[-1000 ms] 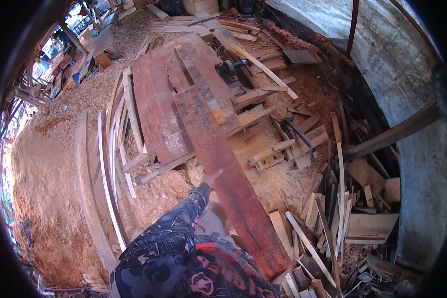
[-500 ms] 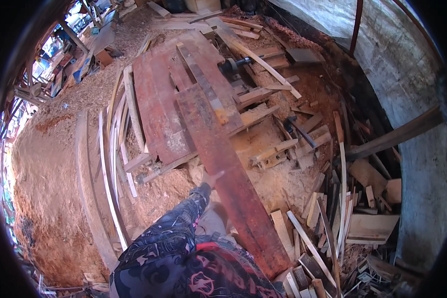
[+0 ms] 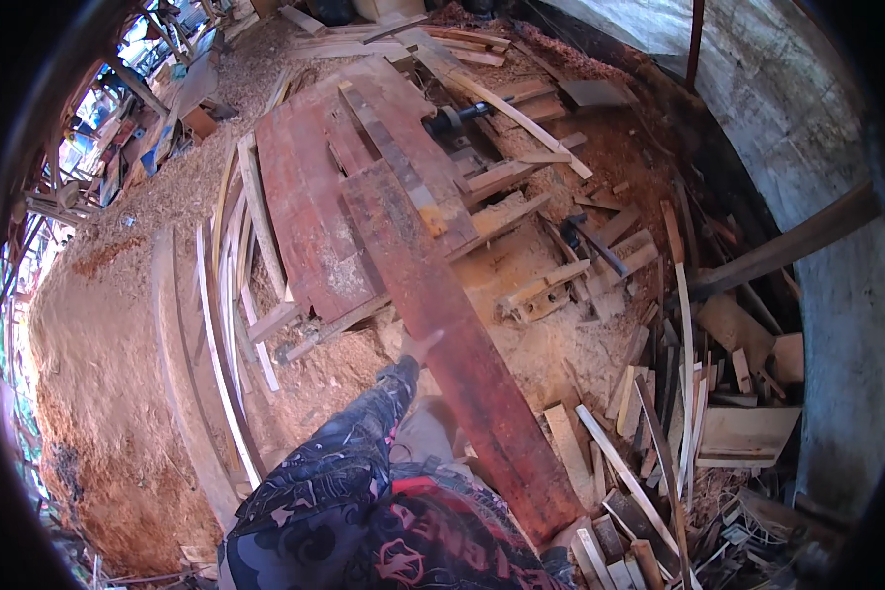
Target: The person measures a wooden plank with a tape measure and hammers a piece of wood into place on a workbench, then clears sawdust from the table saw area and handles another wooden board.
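Observation:
A long reddish-brown wooden plank [image 3: 462,364] runs slantwise from the stacked boards down to my body at the lower right. My left hand [image 3: 418,346] grips its left edge about midway, thumb lying on the upper face and the other fingers mostly hidden. At the plank's near end, my right hand [image 3: 566,534] shows only in part against the corner and appears to hold it; its fingers are largely hidden. The far end of the plank overlaps wide reddish boards [image 3: 310,206]. A narrow, darker wood strip [image 3: 388,147] lies on those boards.
Right of the plank, a black-handled tool [image 3: 457,120] and a clamp-like metal piece [image 3: 600,248] sit among timber pieces. Offcuts [image 3: 649,442] crowd the lower right by a pale sheet wall [image 3: 836,344]. Long strips [image 3: 216,334] and sawdust [image 3: 98,344] lie left.
The view has shifted slightly. The plank's near end sits a little further right in the picture; both hands keep about the same places on it.

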Demonstrator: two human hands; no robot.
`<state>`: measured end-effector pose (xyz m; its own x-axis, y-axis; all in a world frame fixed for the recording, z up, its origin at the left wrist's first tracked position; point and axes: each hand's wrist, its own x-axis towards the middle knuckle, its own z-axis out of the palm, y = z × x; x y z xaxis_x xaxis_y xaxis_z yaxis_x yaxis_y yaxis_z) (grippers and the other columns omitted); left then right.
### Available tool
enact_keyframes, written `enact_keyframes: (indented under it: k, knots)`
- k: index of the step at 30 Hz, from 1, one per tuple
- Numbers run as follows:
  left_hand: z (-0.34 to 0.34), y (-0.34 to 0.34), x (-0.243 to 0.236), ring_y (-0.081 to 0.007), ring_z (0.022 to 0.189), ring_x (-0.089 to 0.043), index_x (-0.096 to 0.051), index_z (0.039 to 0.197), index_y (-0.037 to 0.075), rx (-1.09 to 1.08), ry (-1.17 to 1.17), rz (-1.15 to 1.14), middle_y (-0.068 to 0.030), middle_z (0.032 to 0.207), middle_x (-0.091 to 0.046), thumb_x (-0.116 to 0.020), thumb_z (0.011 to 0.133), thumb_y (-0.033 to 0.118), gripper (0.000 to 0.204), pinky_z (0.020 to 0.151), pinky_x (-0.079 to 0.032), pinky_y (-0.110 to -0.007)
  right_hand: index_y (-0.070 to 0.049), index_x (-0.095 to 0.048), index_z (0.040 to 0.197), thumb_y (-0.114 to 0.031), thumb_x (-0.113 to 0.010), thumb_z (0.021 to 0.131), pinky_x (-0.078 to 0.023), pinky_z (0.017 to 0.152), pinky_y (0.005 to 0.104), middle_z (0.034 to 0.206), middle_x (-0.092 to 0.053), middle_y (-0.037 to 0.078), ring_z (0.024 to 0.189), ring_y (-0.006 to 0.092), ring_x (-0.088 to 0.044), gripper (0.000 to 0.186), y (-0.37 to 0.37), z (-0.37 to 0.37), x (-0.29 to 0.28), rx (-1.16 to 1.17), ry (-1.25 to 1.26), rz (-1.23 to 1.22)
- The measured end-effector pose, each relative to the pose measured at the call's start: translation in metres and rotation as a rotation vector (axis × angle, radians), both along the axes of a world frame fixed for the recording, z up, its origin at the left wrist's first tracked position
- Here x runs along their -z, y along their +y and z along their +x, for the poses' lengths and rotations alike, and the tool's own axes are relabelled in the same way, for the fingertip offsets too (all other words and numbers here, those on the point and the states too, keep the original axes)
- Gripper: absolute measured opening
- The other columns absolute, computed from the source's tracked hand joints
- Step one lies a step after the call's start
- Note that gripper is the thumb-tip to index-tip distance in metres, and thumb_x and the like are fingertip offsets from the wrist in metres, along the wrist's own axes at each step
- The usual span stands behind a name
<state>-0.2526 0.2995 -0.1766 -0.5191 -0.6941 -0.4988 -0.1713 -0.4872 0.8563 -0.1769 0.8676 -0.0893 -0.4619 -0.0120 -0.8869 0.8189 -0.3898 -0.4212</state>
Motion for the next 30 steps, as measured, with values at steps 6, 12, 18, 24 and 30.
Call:
enact_keyframes:
  k: [6, 12, 18, 24, 30]
  knots:
    - [-0.001, -0.007, 0.029, -0.0277, 0.109, -0.064, -0.043, 0.138, 0.004, -0.046, -0.009, -0.229, -0.0142, 0.126, -0.061, -0.080, 0.083, 0.016, 0.067, 0.085, -0.059, -0.045, -0.016, -0.030, 0.155, -0.086, -0.034, 0.084, -0.032, 0.115, 0.0545, 0.156, -0.035, 0.012, 0.142, 0.0351, -0.035, 0.100, -0.013, -0.011, -0.014, -0.004, -0.001, -0.015]
    - [-0.015, -0.002, 0.007, -0.0279, 0.109, -0.064, -0.040, 0.140, 0.005, -0.039, 0.003, -0.154, -0.0151, 0.125, -0.061, -0.079, 0.084, 0.017, 0.070, 0.083, -0.060, -0.043, -0.015, -0.031, 0.155, -0.086, -0.034, 0.084, -0.033, 0.115, 0.0545, 0.156, -0.036, 0.012, 0.142, 0.0350, -0.036, 0.100, -0.012, -0.019, -0.016, -0.006, 0.006, -0.013]
    - [-0.010, -0.026, 0.006, -0.0283, 0.121, -0.055, -0.020, 0.146, -0.002, 0.021, 0.038, -0.172, -0.0204, 0.134, -0.052, -0.085, 0.076, 0.010, 0.096, 0.101, -0.050, -0.040, -0.015, -0.031, 0.154, -0.086, -0.035, 0.085, -0.033, 0.115, 0.0545, 0.156, -0.036, 0.012, 0.141, 0.0349, -0.036, 0.099, -0.025, -0.020, -0.014, -0.025, 0.010, -0.046]
    - [-0.015, -0.025, 0.007, -0.0247, 0.113, -0.062, -0.044, 0.136, -0.002, -0.018, 0.016, -0.234, -0.0150, 0.125, -0.062, -0.081, 0.083, 0.016, 0.067, 0.095, -0.053, -0.039, -0.015, -0.032, 0.154, -0.085, -0.035, 0.085, -0.033, 0.114, 0.0545, 0.155, -0.037, 0.012, 0.141, 0.0348, -0.037, 0.099, -0.031, -0.023, -0.018, -0.028, 0.009, -0.047]
    - [-0.017, -0.028, 0.003, -0.0253, 0.114, -0.061, -0.045, 0.135, -0.003, -0.056, 0.034, -0.274, -0.0153, 0.124, -0.063, -0.082, 0.082, 0.017, 0.068, 0.098, -0.050, -0.039, -0.015, -0.032, 0.154, -0.085, -0.036, 0.085, -0.034, 0.114, 0.0545, 0.155, -0.038, 0.012, 0.141, 0.0347, -0.037, 0.099, -0.035, -0.020, -0.021, -0.034, 0.009, -0.060]
